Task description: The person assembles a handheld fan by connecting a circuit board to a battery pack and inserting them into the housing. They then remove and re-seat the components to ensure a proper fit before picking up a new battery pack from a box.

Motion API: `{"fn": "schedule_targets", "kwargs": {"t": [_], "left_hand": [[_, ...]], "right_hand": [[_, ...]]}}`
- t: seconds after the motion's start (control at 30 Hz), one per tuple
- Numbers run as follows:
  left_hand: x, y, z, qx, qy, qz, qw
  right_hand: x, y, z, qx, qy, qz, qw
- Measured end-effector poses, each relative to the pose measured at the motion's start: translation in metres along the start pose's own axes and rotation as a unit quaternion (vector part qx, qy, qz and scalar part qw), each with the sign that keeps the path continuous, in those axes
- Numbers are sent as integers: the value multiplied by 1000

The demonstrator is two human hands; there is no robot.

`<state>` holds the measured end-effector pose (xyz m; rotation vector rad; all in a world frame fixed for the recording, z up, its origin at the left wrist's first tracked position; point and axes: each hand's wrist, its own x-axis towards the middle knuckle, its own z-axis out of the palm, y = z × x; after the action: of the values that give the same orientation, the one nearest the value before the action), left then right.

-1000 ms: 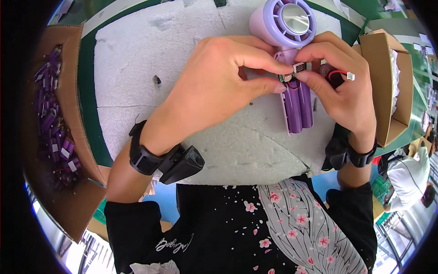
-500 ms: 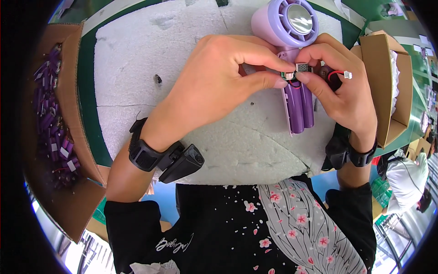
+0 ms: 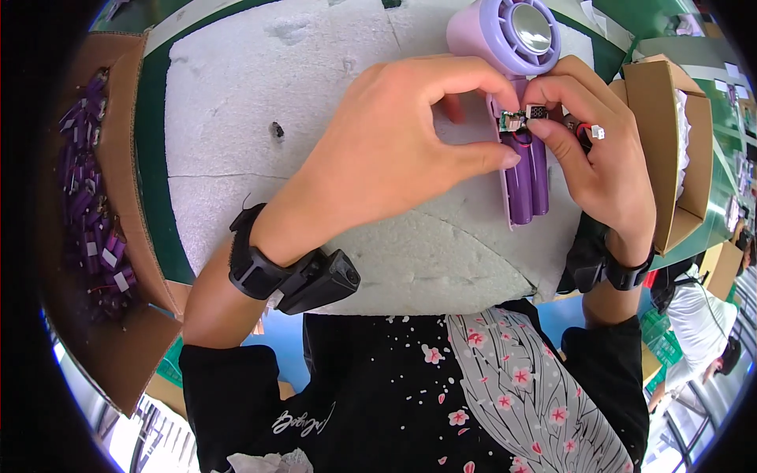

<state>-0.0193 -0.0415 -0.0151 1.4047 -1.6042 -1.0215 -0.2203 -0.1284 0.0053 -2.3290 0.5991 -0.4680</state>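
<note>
A lilac handheld fan [image 3: 475,38] lies on the white foam board with its round head away from me. Two purple cylindrical batteries [image 3: 520,188] sit side by side in its opened handle. At the batteries' upper end is a small green circuit board [image 3: 512,121] with a dark display block. My right hand [image 3: 603,158] pinches the board's right end between thumb and index finger. A white connector [image 3: 597,132] on red and black wires sticks out beside that hand. My left hand [image 3: 386,142] arches over the handle, thumb and index finger apart, the thumb tip beside the left battery.
On the left stands a cardboard box [image 3: 122,158] holding many purple battery packs [image 3: 91,205]. Another open cardboard box [image 3: 658,150] with white wrapping is at the right. A small black bit [image 3: 277,130] lies on the foam board [image 3: 229,110]. Another person [image 3: 702,315] is at the far right.
The left thumb and index finger have spread apart, off the circuit board. The fan and both hands have shifted slightly right in the picture. My right hand keeps its pinch.
</note>
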Motion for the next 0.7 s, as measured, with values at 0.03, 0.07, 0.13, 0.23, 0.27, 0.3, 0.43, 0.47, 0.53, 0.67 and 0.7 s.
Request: {"fn": "schedule_targets", "kwargs": {"t": [0.03,0.07,0.13,0.23,0.27,0.3,0.43,0.47,0.53,0.67,0.7], "left_hand": [[0,0,1,0,6,7,1000],[0,0,2,-2,10,13,1000],[1,-1,2,-4,16,20,1000],[1,1,0,-33,-4,-17,999],[1,0,0,-33,-4,-18,999],[0,-2,0,-40,-4,-14,999],[0,-6,0,-41,-4,1,999],[0,-6,0,-29,-5,9,1000],[0,-7,-1,-17,-5,15,1000],[1,-8,2,-21,5,29,999],[1,-7,1,-18,4,30,999]], "right_hand": [[0,2,0,1,2,-5,1000],[0,4,0,2,4,-9,1000],[0,5,-1,3,5,-13,1000],[2,5,-4,9,-12,-11,1000],[2,5,-4,9,-13,-11,1000],[2,5,-4,13,-14,-9,1000],[1,6,-4,30,-15,0,999],[1,6,-3,40,-14,7,999],[1,7,-3,50,-13,13,999],[0,6,-7,83,0,60,995],[0,6,-8,77,-1,63,995]]}}
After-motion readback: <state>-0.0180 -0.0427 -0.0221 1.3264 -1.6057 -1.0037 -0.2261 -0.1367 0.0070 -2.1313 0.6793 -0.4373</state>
